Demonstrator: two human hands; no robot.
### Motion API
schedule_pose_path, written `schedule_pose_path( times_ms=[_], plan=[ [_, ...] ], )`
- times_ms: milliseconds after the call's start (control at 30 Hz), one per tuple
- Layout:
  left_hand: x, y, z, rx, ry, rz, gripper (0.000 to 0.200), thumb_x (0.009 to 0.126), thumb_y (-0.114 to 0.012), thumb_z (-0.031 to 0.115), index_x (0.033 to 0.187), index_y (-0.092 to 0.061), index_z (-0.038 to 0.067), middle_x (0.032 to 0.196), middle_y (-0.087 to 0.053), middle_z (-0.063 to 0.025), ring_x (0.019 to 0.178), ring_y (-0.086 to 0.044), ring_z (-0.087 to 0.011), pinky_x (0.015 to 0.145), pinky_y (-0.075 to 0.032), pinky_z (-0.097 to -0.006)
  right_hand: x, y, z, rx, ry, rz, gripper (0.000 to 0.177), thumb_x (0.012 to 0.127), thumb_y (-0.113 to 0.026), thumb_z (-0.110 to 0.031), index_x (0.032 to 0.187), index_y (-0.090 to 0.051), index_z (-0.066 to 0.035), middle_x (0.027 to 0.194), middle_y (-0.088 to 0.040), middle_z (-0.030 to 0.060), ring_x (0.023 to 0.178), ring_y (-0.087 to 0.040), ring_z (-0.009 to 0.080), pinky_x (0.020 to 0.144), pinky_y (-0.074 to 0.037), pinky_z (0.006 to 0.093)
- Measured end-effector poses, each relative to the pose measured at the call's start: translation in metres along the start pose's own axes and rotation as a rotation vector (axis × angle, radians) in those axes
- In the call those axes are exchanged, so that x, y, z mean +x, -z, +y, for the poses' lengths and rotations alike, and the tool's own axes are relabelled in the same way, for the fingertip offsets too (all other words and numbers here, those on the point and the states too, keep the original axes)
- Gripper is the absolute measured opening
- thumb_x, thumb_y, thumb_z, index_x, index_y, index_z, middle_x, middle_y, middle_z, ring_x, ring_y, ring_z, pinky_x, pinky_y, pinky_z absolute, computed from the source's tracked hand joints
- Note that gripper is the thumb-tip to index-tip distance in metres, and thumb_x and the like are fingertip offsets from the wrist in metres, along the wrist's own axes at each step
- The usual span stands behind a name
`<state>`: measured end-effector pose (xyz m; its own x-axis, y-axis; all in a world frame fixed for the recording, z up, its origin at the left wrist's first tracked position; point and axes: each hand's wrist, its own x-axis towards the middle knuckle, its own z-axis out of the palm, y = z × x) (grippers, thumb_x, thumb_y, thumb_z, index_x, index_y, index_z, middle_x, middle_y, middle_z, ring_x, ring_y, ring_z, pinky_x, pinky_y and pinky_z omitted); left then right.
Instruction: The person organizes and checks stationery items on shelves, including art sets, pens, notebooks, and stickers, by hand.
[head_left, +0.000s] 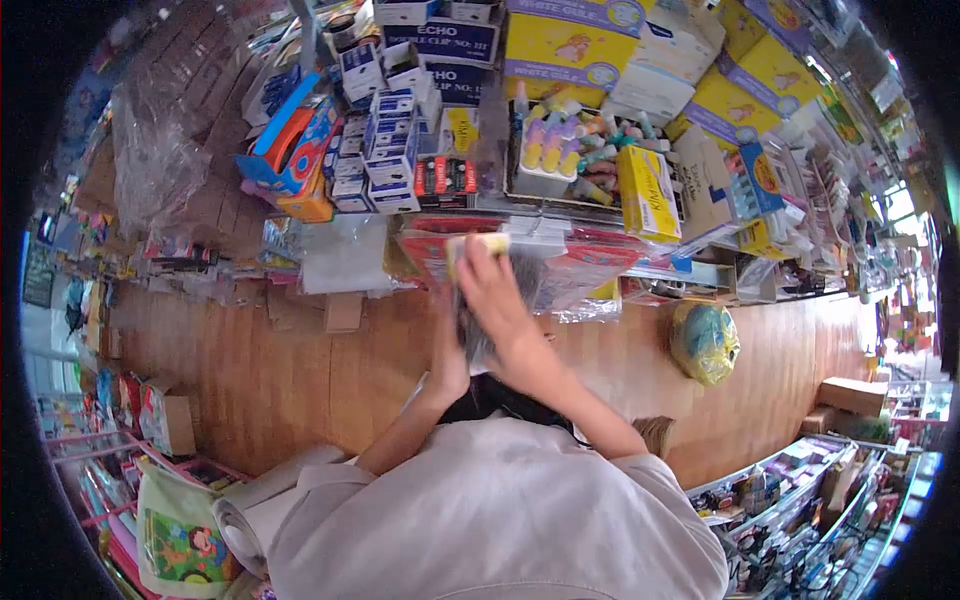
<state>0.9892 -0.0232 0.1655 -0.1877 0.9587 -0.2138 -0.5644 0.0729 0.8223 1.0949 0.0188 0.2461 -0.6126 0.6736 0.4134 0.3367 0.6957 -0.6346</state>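
a dark flat packet (479, 342) is serving as landmark, slanting between the hands in front of the wearer; its contents are staying unclear. the left hand (451, 355) is holding its left side, palm partly open and curving around it. the right hand (503, 308) is lying across its upper face, fingers nearly straight; whether it is gripping the pale-yellow piece (492, 242) at the packet's far end, one cannot tell. sound handling is probably requiring that the left palm be supporting the side while the right fingers are pressing evenly. beyond the packet, red flat packs (605, 257) are lying; farther beyond and rightward, a yellow box (650, 195) is standing.
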Motion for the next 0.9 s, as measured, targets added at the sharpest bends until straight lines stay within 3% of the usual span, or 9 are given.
schedule_pose_path(
  times_ms=[33, 67, 200, 367, 467, 533, 567, 733, 900],
  plan=[
    [0.004, -0.011, 0.013, -0.017, 0.106, -0.164, 0.058, 0.102, -0.023, 0.042, 0.144, -0.023, 0.002, 0.148, -0.024, -0.0086, 0.136, -0.022, -0.0179, 0.112, -0.016, -0.0318, 0.012, 0.010, 0.005, 0.009, -0.035, 0.071, 0.089, 0.061, -0.059, 0.010, 0.142, -0.023, 0.002, 0.150, -0.016, 0.0236, 0.140, -0.013, 0.0369, 0.113, -0.013, 0.0509],
    [0.005, 0.006, -0.017, -0.003, 0.069, -0.175, 0.054, 0.101, -0.027, 0.041, 0.145, -0.024, 0.008, 0.144, -0.034, -0.0065, 0.132, -0.033, -0.0190, 0.109, -0.026, -0.0353, 0.018, 0.017, 0.009, 0.017, -0.066, 0.145, 0.088, 0.062, -0.057, 0.010, 0.143, -0.023, 0.001, 0.150, -0.017, 0.0234, 0.141, -0.012, 0.0364, 0.113, -0.012, 0.0493],
    [0.018, -0.015, -0.007, -0.070, 0.176, -0.162, 0.058, 0.100, -0.028, 0.045, 0.143, -0.029, 0.006, 0.143, -0.036, -0.0080, 0.131, -0.034, -0.0194, 0.109, -0.026, -0.0352, -0.001, 0.013, 0.031, -0.004, -0.134, 0.182, 0.092, 0.059, -0.059, 0.011, 0.143, -0.024, -0.001, 0.150, -0.016, 0.0216, 0.140, -0.015, 0.0360, 0.113, -0.014, 0.0505],
    [0.042, -0.013, 0.021, -0.118, 0.029, -0.133, 0.066, 0.097, -0.027, 0.055, 0.140, -0.033, 0.005, 0.127, -0.052, -0.0166, 0.115, -0.052, -0.0238, 0.100, -0.038, -0.0386, -0.073, 0.015, 0.002, 0.257, -0.179, -0.077, 0.087, 0.060, -0.055, 0.014, 0.141, -0.030, -0.002, 0.151, -0.017, 0.0188, 0.140, -0.018, 0.0339, 0.113, -0.021, 0.0422],
    [0.046, -0.022, 0.035, -0.170, 0.021, -0.079, 0.059, 0.098, -0.032, 0.049, 0.139, -0.034, 0.007, 0.129, -0.050, -0.0120, 0.116, -0.051, -0.0230, 0.100, -0.038, -0.0376, -0.104, 0.025, 0.009, 0.287, -0.235, -0.113, 0.083, 0.060, -0.056, 0.012, 0.139, -0.035, -0.002, 0.146, -0.030, 0.0200, 0.136, -0.029, 0.0342, 0.110, -0.027, 0.0385],
    [0.046, -0.044, 0.039, -0.152, -0.031, 0.015, 0.056, 0.098, -0.036, 0.046, 0.138, -0.035, 0.007, 0.130, -0.049, -0.0100, 0.117, -0.050, -0.0216, 0.101, -0.037, -0.0362, -0.113, 0.032, 0.017, 0.181, -0.343, 0.034, 0.079, 0.060, -0.059, 0.008, 0.136, -0.040, -0.003, 0.132, -0.047, 0.0205, 0.122, -0.045, 0.0350, 0.103, -0.035, 0.0374],
    [0.051, -0.044, 0.032, -0.178, 0.052, -0.119, 0.053, 0.095, -0.045, 0.044, 0.133, -0.038, 0.008, 0.124, -0.052, -0.0087, 0.113, -0.052, -0.0186, 0.098, -0.040, -0.0353, -0.116, 0.032, 0.020, 0.132, -0.339, 0.219, 0.072, 0.063, -0.065, 0.001, 0.132, -0.045, -0.003, 0.112, -0.057, 0.0183, 0.103, -0.055, 0.0341, 0.091, -0.043, 0.0365],
    [0.047, -0.096, 0.024, 0.222, 0.034, -0.405, 0.046, 0.093, -0.054, 0.037, 0.125, -0.044, 0.006, 0.106, -0.054, -0.0034, 0.098, -0.054, -0.0103, 0.077, -0.046, -0.0250, -0.094, 0.053, 0.006, -0.153, -0.450, 0.473, 0.058, 0.067, -0.072, -0.007, 0.122, -0.054, -0.003, 0.093, -0.059, 0.0150, 0.084, -0.060, 0.0282, 0.072, -0.049, 0.0351],
    [0.050, -0.127, 0.034, 0.150, 0.028, -0.514, 0.056, 0.090, -0.062, 0.030, 0.131, -0.034, 0.003, 0.112, -0.050, -0.0072, 0.096, -0.056, -0.0118, 0.063, -0.054, -0.0248, -0.096, 0.060, 0.026, -0.347, -0.294, 0.668, 0.032, 0.070, -0.068, -0.003, 0.101, -0.060, 0.001, 0.077, -0.058, 0.0133, 0.066, -0.061, 0.0268, 0.060, -0.048, 0.0338]
  ],
)
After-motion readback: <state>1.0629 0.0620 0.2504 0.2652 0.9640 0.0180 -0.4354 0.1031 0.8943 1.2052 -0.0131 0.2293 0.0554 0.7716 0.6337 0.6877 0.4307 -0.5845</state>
